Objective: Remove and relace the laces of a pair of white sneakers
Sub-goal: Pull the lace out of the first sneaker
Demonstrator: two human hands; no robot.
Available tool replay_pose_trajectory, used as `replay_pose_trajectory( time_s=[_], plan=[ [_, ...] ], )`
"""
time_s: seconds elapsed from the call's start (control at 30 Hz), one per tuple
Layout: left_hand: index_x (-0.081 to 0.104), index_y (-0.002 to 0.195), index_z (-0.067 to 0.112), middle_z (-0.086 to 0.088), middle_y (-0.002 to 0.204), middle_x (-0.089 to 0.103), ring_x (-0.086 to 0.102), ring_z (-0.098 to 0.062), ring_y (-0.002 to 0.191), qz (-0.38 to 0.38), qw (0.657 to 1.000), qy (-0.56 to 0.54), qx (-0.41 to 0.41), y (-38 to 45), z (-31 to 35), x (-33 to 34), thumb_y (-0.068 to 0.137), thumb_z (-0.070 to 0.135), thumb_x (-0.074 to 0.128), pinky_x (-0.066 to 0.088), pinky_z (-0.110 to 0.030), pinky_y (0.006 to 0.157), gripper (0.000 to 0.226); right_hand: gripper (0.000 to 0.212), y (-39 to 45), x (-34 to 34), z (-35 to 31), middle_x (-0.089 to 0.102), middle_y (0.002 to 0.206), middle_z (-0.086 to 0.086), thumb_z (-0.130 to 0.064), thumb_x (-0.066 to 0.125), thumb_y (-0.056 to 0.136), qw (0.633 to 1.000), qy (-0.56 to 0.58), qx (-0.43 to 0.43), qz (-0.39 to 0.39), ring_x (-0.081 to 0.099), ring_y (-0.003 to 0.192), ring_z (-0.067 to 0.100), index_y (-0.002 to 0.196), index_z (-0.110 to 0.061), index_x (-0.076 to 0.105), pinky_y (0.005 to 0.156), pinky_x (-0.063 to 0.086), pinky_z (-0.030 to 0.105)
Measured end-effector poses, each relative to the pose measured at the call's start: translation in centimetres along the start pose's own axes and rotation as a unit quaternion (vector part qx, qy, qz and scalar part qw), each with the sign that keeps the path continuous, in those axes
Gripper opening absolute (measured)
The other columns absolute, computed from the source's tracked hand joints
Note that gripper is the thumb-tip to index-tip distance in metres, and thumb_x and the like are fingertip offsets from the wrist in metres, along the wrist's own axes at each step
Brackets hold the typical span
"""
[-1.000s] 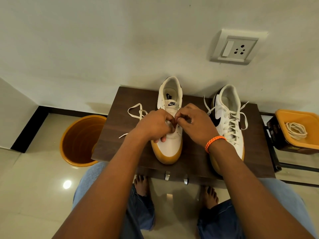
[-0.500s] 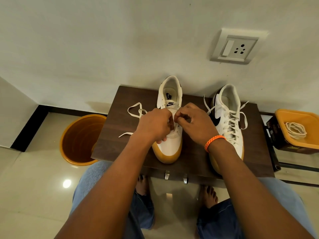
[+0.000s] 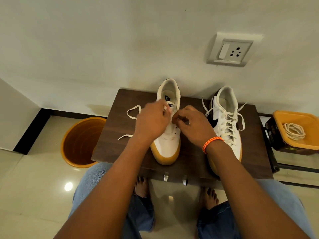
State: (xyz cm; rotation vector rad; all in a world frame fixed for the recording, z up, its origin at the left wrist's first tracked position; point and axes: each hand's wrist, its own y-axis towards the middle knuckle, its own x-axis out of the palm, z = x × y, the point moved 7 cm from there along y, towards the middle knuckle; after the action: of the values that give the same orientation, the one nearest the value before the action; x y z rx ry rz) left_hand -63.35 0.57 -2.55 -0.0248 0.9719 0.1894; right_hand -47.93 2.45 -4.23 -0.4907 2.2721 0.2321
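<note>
While both hands work over the throat of the left-hand sneaker (image 3: 166,135), the head view shows that shoe standing toe-toward-the-person on the dark wooden bench (image 3: 112,135), its eyelets bare near the toe. The left hand (image 3: 151,120) is curled with its fingertips pinching something pale at the tongue — most likely the lace (image 3: 133,112), whose free loop and tip trail off across the bench to the left. The right hand (image 3: 191,125) is curled too, thumb and forefinger pressed together just beside the eyelet row; whether a lace end sits in that pinch I cannot tell, as the fingers hide it.

The second sneaker (image 3: 226,125) stands near, to the right, laced with its ends loose. A spare coiled lace (image 3: 293,131) lies in an orange tray (image 3: 310,118) off the bench, and an orange bucket (image 3: 77,142) sits on the floor to the left.

Risks, as I judge them: a sharp tug by the left hand could drag the light shoe toward the front edge of the bench. The trailing loop might knot or snag as it feeds. An eyelet could be skipped or the lace twisted — the fingers mask the holes. Uneven lengths could leave one end too short.
</note>
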Motion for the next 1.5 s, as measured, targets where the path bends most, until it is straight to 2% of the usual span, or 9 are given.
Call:
replay_pose_trajectory(
  time_s=[0.2, 0.33, 0.43, 0.53, 0.7, 0.87, 0.97, 1.1, 1.5],
  plan=[
    [0.062, 0.102, 0.007, -0.004, 0.07, 0.063, 0.06, -0.021, 0.059, 0.261, 0.917, -0.298, 0.039, -2.7, -1.1, -9.3, 0.107, 0.019, 0.057, 0.05, -0.038, 0.058, 0.014, 0.017, 0.0, 0.1, -0.2, 0.054, 0.108, -0.005, -0.028, 0.06, 0.103, 1.0, -0.017, 0.013, -0.006, 0.058, 0.097, 0.013, 0.105, -0.034, 0.076, 0.087, 0.056, 0.032],
    [0.059, 0.108, -0.006, -0.009, 0.081, 0.063, 0.061, -0.016, 0.068, 0.466, 0.84, -0.278, 0.002, -4.8, -3.7, -12.8, 0.108, 0.02, 0.055, 0.049, -0.028, 0.065, 0.026, 0.018, 0.0, 0.2, -0.3, 0.054, 0.11, -0.004, -0.027, 0.059, 0.103, 1.0, -0.026, 0.01, -0.007, 0.058, 0.096, 0.012, 0.105, -0.034, 0.076, 0.083, 0.052, 0.026],
    [0.063, 0.108, -0.002, 0.006, 0.088, 0.062, 0.061, 0.002, 0.075, 0.513, 0.825, -0.219, -0.09, -5.4, -5.3, -13.1, 0.105, 0.02, 0.057, 0.042, -0.009, 0.069, 0.023, 0.018, -0.1, 0.2, -0.3, 0.053, 0.106, -0.006, -0.026, 0.06, 0.103, 1.0, -0.027, 0.013, 0.006, 0.056, 0.091, 0.01, 0.104, -0.033, 0.076, 0.077, 0.045, 0.02],
    [0.067, 0.108, 0.013, 0.006, 0.093, 0.072, 0.069, -0.002, 0.086, 0.396, 0.875, -0.158, -0.229, -4.2, -8.5, -10.9, 0.104, 0.025, 0.054, 0.045, -0.015, 0.069, 0.018, 0.018, 0.0, 0.6, -0.5, 0.047, 0.099, -0.009, -0.023, 0.06, 0.102, 0.999, -0.029, 0.011, 0.029, 0.053, 0.082, 0.006, 0.101, -0.033, 0.076, 0.069, 0.039, 0.017],
    [0.068, 0.108, 0.012, -0.004, 0.07, 0.074, 0.064, -0.019, 0.053, 0.078, 0.893, -0.255, -0.362, -2.6, -10.7, -5.1, 0.103, 0.015, 0.056, 0.055, -0.034, 0.061, 0.014, 0.016, 0.1, 1.0, -1.4, 0.049, 0.097, -0.009, -0.023, 0.06, 0.102, 0.997, -0.05, 0.012, 0.055, 0.053, 0.081, 0.009, 0.105, -0.03, 0.074, 0.068, 0.042, 0.02],
    [0.052, 0.151, 0.025, -0.005, 0.08, 0.068, 0.059, -0.014, 0.056, -0.009, 0.936, -0.167, -0.309, -2.3, -9.5, -4.0, 0.1, 0.041, 0.07, 0.05, -0.029, 0.051, 0.056, 0.021, -0.1, 2.8, -1.7, 0.069, 0.096, -0.004, -0.039, 0.056, 0.101, 0.994, -0.095, 0.04, 0.025, 0.062, 0.085, 0.016, 0.118, -0.035, 0.068, 0.074, 0.057, 0.035],
    [0.07, 0.125, 0.033, 0.001, 0.097, 0.074, 0.066, -0.009, 0.058, -0.033, 0.973, -0.121, -0.191, -0.8, -7.7, -3.2, 0.1, 0.041, 0.069, 0.055, -0.03, 0.054, 0.027, 0.016, -0.3, 3.6, -1.6, 0.073, 0.099, 0.0, -0.042, 0.062, 0.098, 0.994, -0.081, 0.068, 0.027, 0.065, 0.087, 0.017, 0.109, -0.034, 0.07, 0.077, 0.06, 0.038],
    [0.076, 0.087, 0.027, 0.008, 0.085, 0.075, 0.071, -0.01, 0.079, -0.172, 0.979, -0.066, -0.09, 0.0, -5.6, -0.6, 0.093, 0.034, 0.079, 0.063, -0.045, 0.085, 0.01, 0.011, -0.3, 3.5, -1.3, 0.073, 0.104, 0.001, -0.038, 0.071, 0.095, 0.993, -0.056, 0.089, 0.048, 0.065, 0.093, 0.018, 0.1, -0.029, 0.075, 0.076, 0.058, 0.033],
    [0.069, 0.096, 0.017, -0.003, 0.088, 0.075, 0.072, -0.021, 0.083, -0.233, 0.967, -0.059, -0.089, 0.4, -5.2, 1.0, 0.087, 0.051, 0.081, 0.063, -0.047, 0.087, 0.037, 0.017, -0.4, 4.0, -1.0, 0.076, 0.091, 0.0, -0.034, 0.069, 0.096, 0.994, 0.002, 0.091, 0.053, 0.067, 0.085, 0.015, 0.097, -0.022, 0.081, 0.074, 0.057, 0.034]
  ],
)
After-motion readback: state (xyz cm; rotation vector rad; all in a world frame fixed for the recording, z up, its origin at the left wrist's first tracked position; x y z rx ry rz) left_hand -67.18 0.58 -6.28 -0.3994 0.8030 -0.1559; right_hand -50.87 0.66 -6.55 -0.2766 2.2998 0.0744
